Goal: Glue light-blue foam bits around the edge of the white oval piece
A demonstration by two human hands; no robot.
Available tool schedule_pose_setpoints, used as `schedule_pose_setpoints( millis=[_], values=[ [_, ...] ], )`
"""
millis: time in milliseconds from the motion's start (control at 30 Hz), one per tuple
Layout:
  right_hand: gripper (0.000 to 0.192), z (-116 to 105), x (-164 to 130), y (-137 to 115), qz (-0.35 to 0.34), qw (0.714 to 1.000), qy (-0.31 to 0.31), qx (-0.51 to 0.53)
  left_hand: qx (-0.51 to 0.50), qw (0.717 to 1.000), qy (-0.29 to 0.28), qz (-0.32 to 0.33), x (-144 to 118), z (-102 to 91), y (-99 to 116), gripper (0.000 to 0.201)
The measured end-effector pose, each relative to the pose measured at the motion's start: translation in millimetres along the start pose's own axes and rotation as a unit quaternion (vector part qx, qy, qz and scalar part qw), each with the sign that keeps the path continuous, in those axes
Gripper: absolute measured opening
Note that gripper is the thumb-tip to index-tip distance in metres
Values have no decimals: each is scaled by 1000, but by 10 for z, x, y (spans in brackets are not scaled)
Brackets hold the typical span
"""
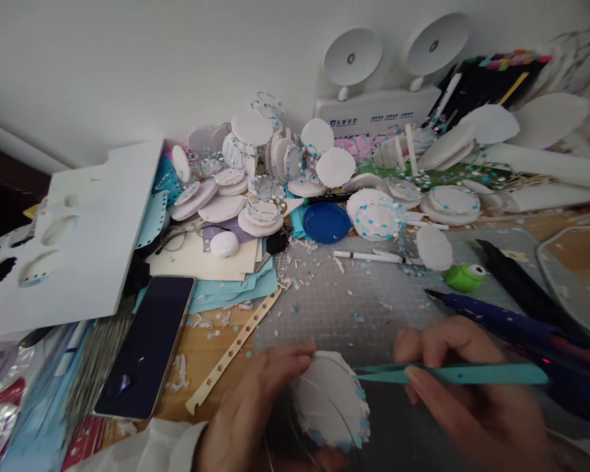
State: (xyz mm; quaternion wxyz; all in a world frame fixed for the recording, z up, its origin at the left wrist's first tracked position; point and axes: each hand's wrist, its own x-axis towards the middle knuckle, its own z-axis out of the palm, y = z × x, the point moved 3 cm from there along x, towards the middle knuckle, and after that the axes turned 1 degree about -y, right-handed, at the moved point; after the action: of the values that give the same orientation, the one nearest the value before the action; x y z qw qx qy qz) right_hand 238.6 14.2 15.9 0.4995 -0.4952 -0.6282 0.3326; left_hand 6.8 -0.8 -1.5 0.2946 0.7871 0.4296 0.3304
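Note:
My left hand (pixel 260 400) is closed on the edge of a white foam disc (pixel 327 396). Small blue and white pieces line the disc's right and lower rim, and thin wires cross its face. In my right hand (pixel 465 387) is a pair of teal tweezers (pixel 491 374), pinched between thumb and fingers. The tweezers' tips reach the disc's upper right rim; whether they grip a piece there is too small to tell. Both hands are low in the view, over a grey cutting mat (pixel 319 308).
Beyond the mat are many white discs (pixel 335 166), a blue lid (pixel 326 222) and a white pen (pixel 368 256). A blue glue gun (pixel 501 314) and a green punch (pixel 465 278) lie right. To the left are a phone (pixel 147 344), a punched strip (pixel 236 351) and a white board (pixel 93 229).

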Motion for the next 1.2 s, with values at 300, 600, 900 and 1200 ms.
schedule_pose_setpoints(
  millis=[300,600,900,1200],
  values=[
    [21,75,54,98,130,974,-37,182,-37,999,3,4,-29,10,-4,78],
    [19,82,-3,110,145,965,-73,204,-46,999,2,20,-25,12,-7,77],
    [17,94,-89,182,234,931,-83,267,-72,997,3,34,6,5,-16,75],
    [23,62,48,190,207,932,-40,293,-162,986,13,-48,-30,46,-68,78]
  ],
)
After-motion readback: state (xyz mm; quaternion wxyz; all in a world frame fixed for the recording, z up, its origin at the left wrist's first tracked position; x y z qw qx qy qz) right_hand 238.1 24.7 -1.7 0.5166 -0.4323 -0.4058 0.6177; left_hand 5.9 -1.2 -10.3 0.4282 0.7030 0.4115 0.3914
